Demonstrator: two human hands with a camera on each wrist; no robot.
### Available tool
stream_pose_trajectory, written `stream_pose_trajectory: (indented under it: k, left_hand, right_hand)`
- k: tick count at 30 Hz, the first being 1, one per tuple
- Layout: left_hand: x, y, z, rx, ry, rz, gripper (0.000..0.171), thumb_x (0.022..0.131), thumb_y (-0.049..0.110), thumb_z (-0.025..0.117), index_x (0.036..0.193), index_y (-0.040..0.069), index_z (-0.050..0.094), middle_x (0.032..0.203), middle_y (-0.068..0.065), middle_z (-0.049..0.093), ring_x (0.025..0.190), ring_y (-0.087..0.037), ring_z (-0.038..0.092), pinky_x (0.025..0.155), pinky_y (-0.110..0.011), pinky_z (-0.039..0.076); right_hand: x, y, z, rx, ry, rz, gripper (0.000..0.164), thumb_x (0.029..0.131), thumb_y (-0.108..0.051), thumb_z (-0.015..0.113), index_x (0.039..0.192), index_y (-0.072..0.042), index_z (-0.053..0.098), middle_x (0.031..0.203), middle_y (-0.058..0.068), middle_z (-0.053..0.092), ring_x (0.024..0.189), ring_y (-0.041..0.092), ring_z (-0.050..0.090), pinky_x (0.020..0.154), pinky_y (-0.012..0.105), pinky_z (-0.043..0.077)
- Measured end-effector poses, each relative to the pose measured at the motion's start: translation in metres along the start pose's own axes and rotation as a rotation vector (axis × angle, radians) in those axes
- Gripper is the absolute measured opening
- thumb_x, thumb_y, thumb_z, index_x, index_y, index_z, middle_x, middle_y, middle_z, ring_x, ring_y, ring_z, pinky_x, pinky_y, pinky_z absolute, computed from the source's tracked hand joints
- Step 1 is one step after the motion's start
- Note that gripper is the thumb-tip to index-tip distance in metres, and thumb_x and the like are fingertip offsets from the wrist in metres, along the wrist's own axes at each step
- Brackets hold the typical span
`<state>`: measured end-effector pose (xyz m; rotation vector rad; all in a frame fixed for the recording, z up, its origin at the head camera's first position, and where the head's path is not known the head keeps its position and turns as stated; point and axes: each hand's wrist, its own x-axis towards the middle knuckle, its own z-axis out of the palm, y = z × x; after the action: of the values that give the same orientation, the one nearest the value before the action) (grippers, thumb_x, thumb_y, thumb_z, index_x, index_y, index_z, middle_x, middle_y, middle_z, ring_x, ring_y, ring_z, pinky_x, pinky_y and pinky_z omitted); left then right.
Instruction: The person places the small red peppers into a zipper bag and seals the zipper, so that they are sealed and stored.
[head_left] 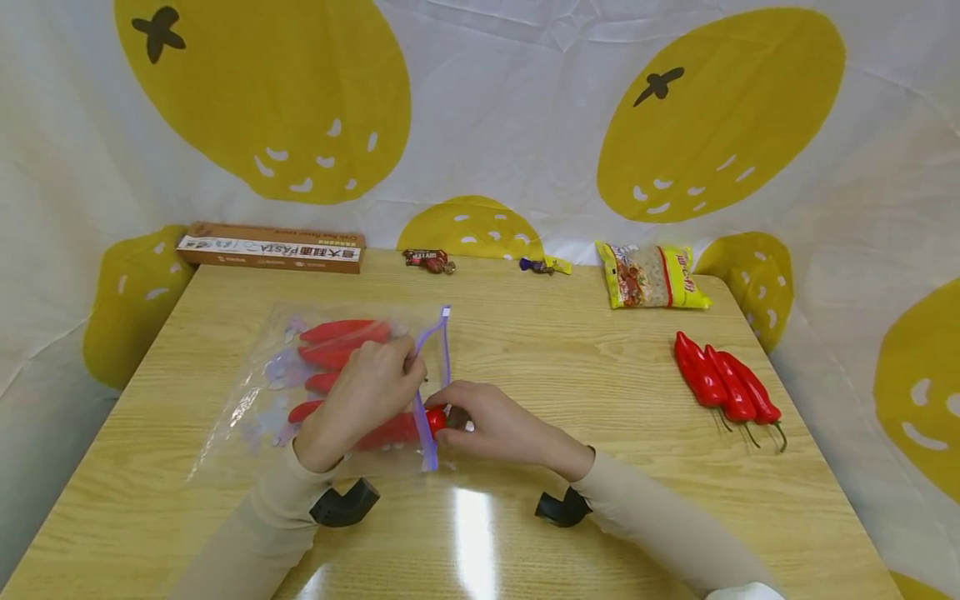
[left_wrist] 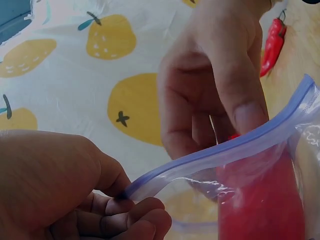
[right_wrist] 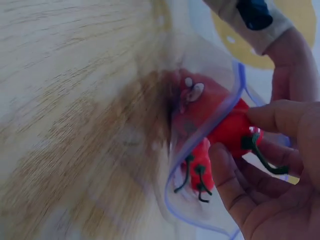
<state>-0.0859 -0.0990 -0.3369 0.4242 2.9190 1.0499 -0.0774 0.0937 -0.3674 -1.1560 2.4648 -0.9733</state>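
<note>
A clear zip bag (head_left: 422, 417) with a purple seal lies on the left half of the table, its mouth facing right. Several red peppers (head_left: 341, 333) are inside it, some with green stems showing in the right wrist view. My left hand (head_left: 367, 392) pinches the purple edge (left_wrist: 150, 175) and holds the mouth apart. With its fingers around the stem end, my right hand (head_left: 491, 421) holds another red pepper (right_wrist: 235, 132). That pepper is partly inside the bag, seen through the plastic in the left wrist view; its stem end sticks out past the seal.
Three red peppers (head_left: 727, 383) lie side by side at the right edge. Along the back are a brown pasta box (head_left: 270, 247), small wrapped candies (head_left: 429, 261), blue and yellow candies (head_left: 545, 266), and a yellow food packet (head_left: 652, 276). A patterned cloth (head_left: 495, 100) hangs behind the table.
</note>
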Motion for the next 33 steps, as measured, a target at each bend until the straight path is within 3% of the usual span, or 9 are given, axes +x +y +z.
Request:
stream_pose_trajectory:
  k: [5,10,13,16,21,27,33]
  left_hand:
    - [0.0,-0.001,0.002,0.023,0.038,0.025,0.015,0.083,0.012,0.051,0.068,0.009,0.051,0.051,0.001,0.043,0.041,-0.01,0.04,0.037,-0.024,0.031]
    - [0.0,-0.002,0.003,0.039,0.066,0.053,0.016,0.082,0.011,0.052,0.066,0.01,0.049,0.052,0.002,0.038,0.043,-0.011,0.036,0.038,-0.025,0.027]
    - [0.0,-0.002,0.003,0.045,0.078,0.065,0.017,0.081,0.011,0.052,0.065,0.01,0.049,0.052,0.002,0.037,0.043,-0.011,0.035,0.038,-0.025,0.028]
    - [0.0,-0.002,0.004,0.046,0.086,0.07,0.017,0.08,0.01,0.052,0.064,0.011,0.049,0.052,0.002,0.038,0.044,-0.012,0.036,0.038,-0.025,0.029]
    - [0.0,-0.001,0.004,0.056,0.097,0.077,0.019,0.08,0.01,0.052,0.061,0.011,0.046,0.052,0.002,0.036,0.044,-0.012,0.036,0.039,-0.025,0.029]
    - [0.0,-0.001,0.004,0.061,0.099,0.083,0.021,0.08,0.01,0.052,0.06,0.011,0.045,0.052,0.003,0.034,0.044,-0.012,0.034,0.039,-0.025,0.027]
    - [0.0,-0.002,0.002,0.052,0.076,0.068,0.019,0.081,0.01,0.051,0.062,0.011,0.047,0.052,0.002,0.036,0.043,-0.011,0.036,0.038,-0.024,0.028]
  right_hand:
    - [0.016,0.006,0.009,0.11,-0.021,-0.013,0.022,0.083,-0.011,0.062,0.105,-0.01,0.062,0.094,-0.003,0.064,0.083,0.003,0.061,0.074,0.019,0.049]
    - [0.028,0.012,0.018,0.13,-0.022,-0.051,0.012,0.08,-0.011,0.067,0.091,-0.009,0.061,0.086,-0.001,0.063,0.08,0.011,0.061,0.071,0.021,0.05]
    - [0.035,0.014,0.023,0.123,-0.035,-0.044,0.011,0.079,-0.009,0.068,0.085,-0.009,0.058,0.079,-0.003,0.059,0.073,0.007,0.056,0.066,0.019,0.048]
    - [0.041,0.014,0.028,0.089,-0.039,-0.022,0.012,0.078,-0.005,0.065,0.083,-0.009,0.056,0.074,-0.004,0.055,0.067,0.003,0.049,0.061,0.015,0.044]
    - [0.048,0.012,0.035,0.026,-0.045,-0.035,0.011,0.081,-0.011,0.065,0.081,-0.008,0.054,0.071,-0.004,0.053,0.065,0.002,0.047,0.061,0.012,0.041]
    - [0.05,0.011,0.037,0.051,-0.066,-0.033,0.022,0.077,-0.021,0.072,0.075,-0.01,0.054,0.065,-0.006,0.051,0.059,0.0,0.046,0.058,0.012,0.041]
    - [0.04,0.015,0.026,0.058,-0.02,0.042,0.011,0.08,-0.014,0.067,0.089,-0.012,0.061,0.073,-0.007,0.058,0.064,0.002,0.051,0.059,0.015,0.044]
